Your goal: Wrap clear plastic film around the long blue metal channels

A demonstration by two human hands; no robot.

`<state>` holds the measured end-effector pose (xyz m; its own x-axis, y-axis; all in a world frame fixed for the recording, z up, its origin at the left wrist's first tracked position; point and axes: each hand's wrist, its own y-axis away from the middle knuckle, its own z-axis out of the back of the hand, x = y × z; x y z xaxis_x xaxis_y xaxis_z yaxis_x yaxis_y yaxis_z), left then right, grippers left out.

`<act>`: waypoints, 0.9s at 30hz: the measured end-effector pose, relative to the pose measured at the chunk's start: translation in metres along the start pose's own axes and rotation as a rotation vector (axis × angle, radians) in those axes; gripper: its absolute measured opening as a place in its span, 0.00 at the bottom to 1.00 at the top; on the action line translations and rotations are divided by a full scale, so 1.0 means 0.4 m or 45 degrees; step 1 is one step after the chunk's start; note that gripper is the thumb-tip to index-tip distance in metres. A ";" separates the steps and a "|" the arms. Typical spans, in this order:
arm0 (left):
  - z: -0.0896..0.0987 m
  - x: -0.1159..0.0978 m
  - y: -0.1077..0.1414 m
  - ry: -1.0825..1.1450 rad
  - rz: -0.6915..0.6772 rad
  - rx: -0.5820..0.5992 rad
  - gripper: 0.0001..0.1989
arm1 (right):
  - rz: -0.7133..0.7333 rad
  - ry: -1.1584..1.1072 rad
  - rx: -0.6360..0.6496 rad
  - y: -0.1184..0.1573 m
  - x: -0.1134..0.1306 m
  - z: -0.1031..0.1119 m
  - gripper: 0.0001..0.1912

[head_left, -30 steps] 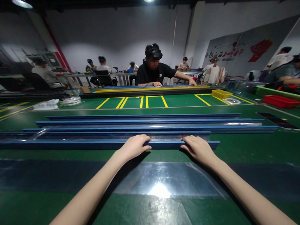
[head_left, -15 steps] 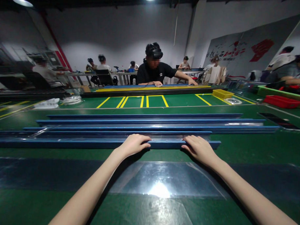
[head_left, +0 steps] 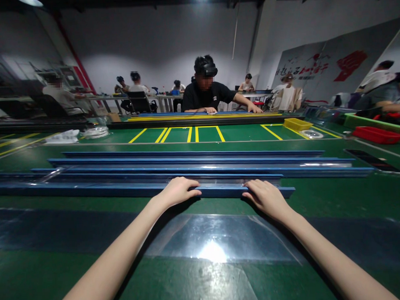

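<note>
A long blue channel rail (head_left: 122,190) lies crosswise on the green table (head_left: 92,267), closest to me of several such rails. My left hand (head_left: 179,190) grips its near wall, thumb on the front face and fingers over the top edge. Further right, my right hand (head_left: 263,194) holds the same wall in a like way, near the rail's right end. Clear film shows inside the channel between the hands. Behind it lie other blue rails (head_left: 220,169), parallel to it. A wide transparent plastic strip (head_left: 236,236) lies flat under my forearms and reflects a lamp.
Beyond the rails, yellow tape lines (head_left: 197,135) mark the table. A phone-like dark slab (head_left: 372,160), a red tray (head_left: 378,135) and a yellow tray (head_left: 296,124) are at right. Coiled white cord (head_left: 96,132) lies at left. Across the table a co-worker (head_left: 206,95) leans over yellow and black rails.
Both my hands keep their hold on the rail, which has hardly moved. The co-worker's outstretched hand has shifted slightly.
</note>
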<state>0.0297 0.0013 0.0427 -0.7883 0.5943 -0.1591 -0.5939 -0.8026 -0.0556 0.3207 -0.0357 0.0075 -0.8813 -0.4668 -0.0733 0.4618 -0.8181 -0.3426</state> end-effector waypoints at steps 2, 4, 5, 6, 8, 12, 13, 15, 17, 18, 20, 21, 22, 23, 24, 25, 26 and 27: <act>0.001 -0.001 0.000 -0.022 -0.014 0.002 0.14 | -0.001 -0.008 0.001 0.000 0.000 0.001 0.14; 0.002 -0.002 0.001 -0.052 -0.020 0.005 0.14 | -0.004 -0.011 0.002 0.000 0.000 0.001 0.14; 0.002 -0.002 0.002 -0.067 -0.021 0.007 0.14 | -0.005 -0.012 0.004 0.000 0.000 0.001 0.14; 0.003 -0.003 0.002 -0.082 -0.021 0.009 0.14 | -0.007 -0.011 0.007 0.000 0.001 0.001 0.14; 0.004 -0.003 0.003 -0.108 -0.028 0.013 0.14 | -0.009 -0.007 0.008 -0.001 0.002 0.002 0.14; 0.004 -0.003 0.003 -0.150 -0.063 0.006 0.14 | -0.004 -0.001 0.003 -0.001 0.003 0.003 0.14; 0.004 -0.003 0.003 -0.158 -0.072 0.004 0.15 | -0.003 0.000 0.002 -0.001 0.003 0.003 0.14; 0.003 -0.003 0.004 -0.174 -0.080 0.003 0.15 | -0.003 -0.001 -0.003 -0.001 0.004 0.004 0.14; 0.001 -0.003 0.005 -0.181 -0.079 0.003 0.15 | -0.004 -0.005 -0.012 -0.001 0.005 0.004 0.13; 0.001 -0.003 0.005 -0.181 -0.078 0.005 0.15 | -0.004 -0.007 -0.014 -0.002 0.005 0.004 0.13; 0.000 -0.002 0.004 -0.177 -0.082 0.003 0.15 | -0.004 -0.008 -0.013 -0.002 0.005 0.005 0.13; 0.000 -0.002 0.004 -0.175 -0.085 0.002 0.15 | -0.005 -0.007 -0.011 -0.002 0.005 0.005 0.13; 0.000 -0.002 0.004 -0.174 -0.087 0.000 0.15 | -0.006 -0.007 -0.009 -0.002 0.005 0.004 0.13; 0.001 -0.002 0.003 -0.170 -0.090 -0.004 0.15 | -0.007 -0.007 -0.007 -0.002 0.005 0.004 0.13; 0.001 -0.003 0.003 -0.166 -0.092 -0.006 0.15 | -0.008 -0.008 -0.007 -0.002 0.005 0.004 0.13; 0.001 -0.003 0.003 -0.161 -0.092 -0.008 0.15 | -0.008 -0.009 -0.007 -0.002 0.004 0.003 0.13; 0.001 -0.003 0.004 -0.155 -0.092 -0.008 0.15 | -0.006 -0.010 -0.007 -0.002 0.004 0.002 0.13; 0.001 -0.004 0.004 -0.150 -0.093 -0.008 0.15 | -0.005 -0.010 -0.008 -0.002 0.003 0.002 0.13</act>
<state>0.0299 -0.0009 0.0434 -0.7568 0.6526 -0.0376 -0.6495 -0.7572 -0.0693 0.3193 -0.0360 0.0083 -0.8822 -0.4664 -0.0647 0.4579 -0.8178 -0.3486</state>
